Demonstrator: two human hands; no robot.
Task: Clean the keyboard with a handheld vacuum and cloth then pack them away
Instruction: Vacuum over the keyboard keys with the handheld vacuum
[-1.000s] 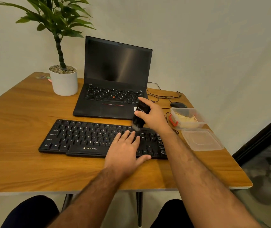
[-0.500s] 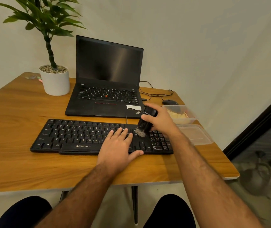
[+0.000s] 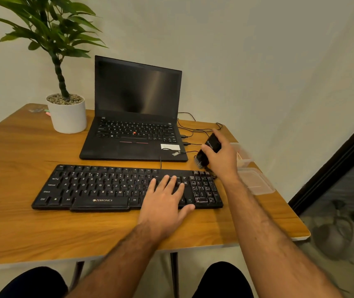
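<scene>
Right hand (image 3: 221, 157) is wrapped round the handheld vacuum (image 3: 208, 150), fingers clamped on its black body, brush end down & just past the keyboard's (image 3: 116, 186) far right corner, near the numpad. Left hand (image 3: 165, 203) lies flat on the keys right of centre, fingers straight & slightly apart, thumb out toward the table's (image 3: 17, 222) near edge, pinning the board.

Risks, as I judge them:
- Brush hangs over the cables (image 3: 193, 134) running from the laptop (image 3: 135, 130); a low sweep could snag a wire & tug a plug or drag the keyboard's own lead.
- Vac looks off the keys right now, so numpad may get skipped if it goes straight to packing.
- Left palm covers a patch of keys; dust under it stays unless the hand shifts.

Around: clear plastic container (image 3: 244, 154) near the right edge, just behind the right wrist, w/ its lid (image 3: 255, 182) beside it toward the near edge. Cloth: can't tell, maybe inside the box. A backward swing of the elbow could knock the lid off that edge. Potted plant (image 3: 67, 114) sits at the far left corner, well apart, no obstacle.
</scene>
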